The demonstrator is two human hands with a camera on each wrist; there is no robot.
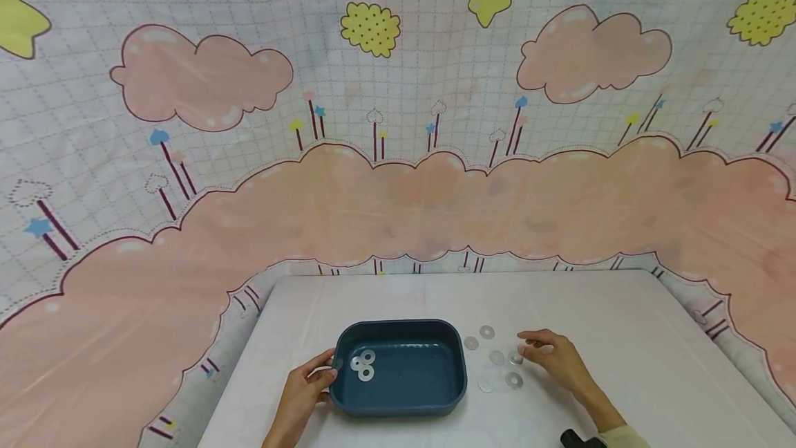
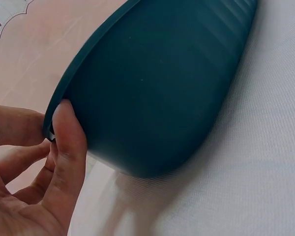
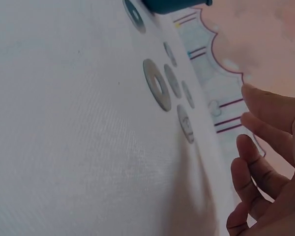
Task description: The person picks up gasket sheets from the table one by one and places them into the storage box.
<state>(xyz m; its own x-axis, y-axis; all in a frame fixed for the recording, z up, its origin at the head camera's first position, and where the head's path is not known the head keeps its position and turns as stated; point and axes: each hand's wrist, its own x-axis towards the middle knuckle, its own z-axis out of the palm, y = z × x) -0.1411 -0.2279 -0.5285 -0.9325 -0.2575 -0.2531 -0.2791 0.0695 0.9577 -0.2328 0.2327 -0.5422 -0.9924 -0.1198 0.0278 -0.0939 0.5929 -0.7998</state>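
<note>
A dark blue rectangular tray [image 1: 398,406] sits on the table with three flat ring washers [image 1: 363,377] in its left part. My left hand [image 1: 298,396] pinches the tray's left rim; in the left wrist view the thumb [image 2: 70,152] presses the outer wall and the fingers lie on the other side. To the right of the tray several more washers [image 1: 509,384] lie flat on the cloth. Just over the rightmost of them hovers my right hand [image 1: 560,359], fingers loosely bent and apart. In the right wrist view a gap separates its fingertips from the washers [image 3: 150,81], and it holds nothing.
A white cloth [image 1: 653,337] covers the table. Behind it hangs a printed curtain [image 1: 435,206] with clouds and stars, which also runs down both sides. A black object [image 1: 578,440] shows by the right sleeve at the bottom edge.
</note>
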